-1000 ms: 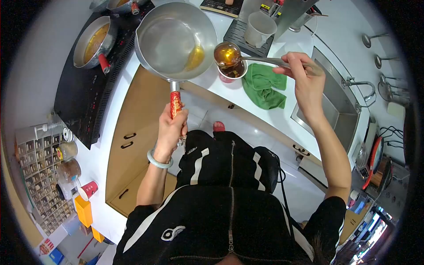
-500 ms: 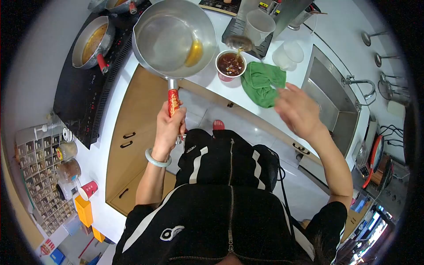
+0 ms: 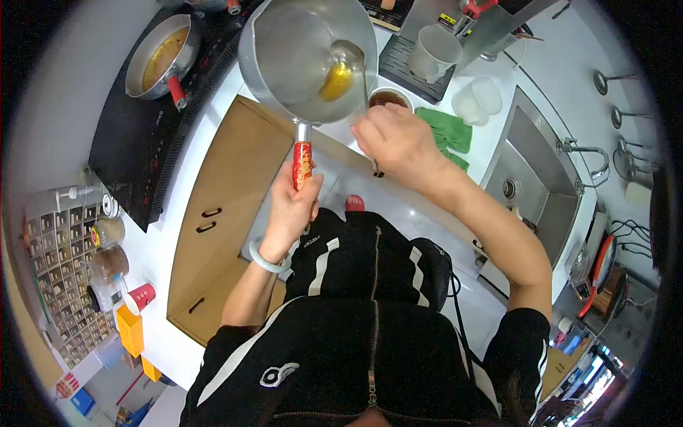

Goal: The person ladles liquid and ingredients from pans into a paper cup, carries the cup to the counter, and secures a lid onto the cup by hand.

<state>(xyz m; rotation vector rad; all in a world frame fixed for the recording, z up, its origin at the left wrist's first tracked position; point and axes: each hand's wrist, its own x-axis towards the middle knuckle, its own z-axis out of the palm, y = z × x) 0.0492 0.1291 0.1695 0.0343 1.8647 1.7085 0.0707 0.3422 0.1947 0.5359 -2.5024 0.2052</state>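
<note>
L hand (image 3: 292,203) was closed round the red handle of the big pan (image 3: 274,78), which hung over the counter's near edge, between hob (image 3: 117,160) on the left and drink cup (image 3: 388,98) on the right; couldn't tell if it touched the counter. Prob. held tipped, b/c the yellow liquid (image 3: 334,84) pooled at its right side, handy for the R hand. R hand (image 3: 398,141) was closed, gripping the ladle (image 3: 346,51) by its handle, bowl inside pan by the liquid; couldn't tell if it held any. Cup stood close to pan's right, prob. to keep the reach short; green cloth (image 3: 445,128) lay just beside, maybe for drips.

Count: 1 pan in hand, 1 ladle in hand, 1 cloth, 2 translucent jugs (1 on the black tray (image 3: 395,58), 1 right of it), 2 paper cups incl. 1 red (image 3: 142,297) far left.
</note>
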